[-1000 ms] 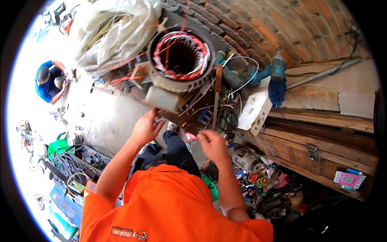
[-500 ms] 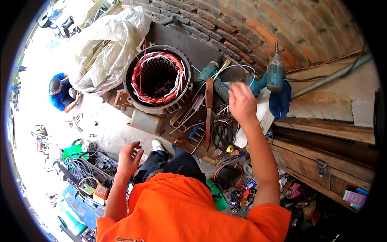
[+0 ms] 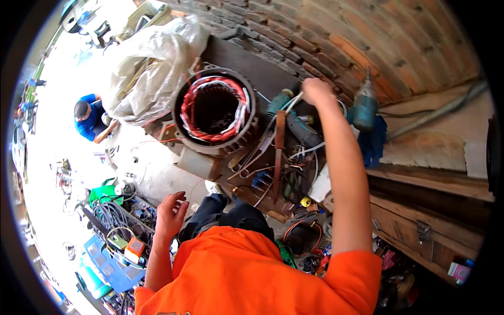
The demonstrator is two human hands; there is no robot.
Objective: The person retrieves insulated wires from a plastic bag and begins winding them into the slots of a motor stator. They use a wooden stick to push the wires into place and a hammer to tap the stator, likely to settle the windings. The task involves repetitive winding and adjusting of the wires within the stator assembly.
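My right hand (image 3: 316, 92) reaches over the back of the bench, its fingers closed at the end of a thin white sleeve or cord (image 3: 295, 101). Beside it lie a teal power tool (image 3: 304, 131) and another teal tool (image 3: 279, 102). Left of these stands a round motor stator (image 3: 250, 128), its rim wound with red and white wire (image 3: 214, 137). My left hand (image 3: 170, 212) hangs in the air before the bench, fingers loosely bent and apart, with nothing visible in it.
A rusty flat bar with a wooden handle (image 3: 280, 131), scissors and cables lie on the bench. A teal drill (image 3: 365, 107) stands upright at right by a blue glove (image 3: 373, 142). A grey box (image 3: 198, 164) sits by the stator. A person in blue (image 3: 88, 118) crouches at left.
My right hand has moved farther back toward the brick wall, and the white sleeve or cord now meets its fingers. My left hand stays near its place. The view has shifted slightly.
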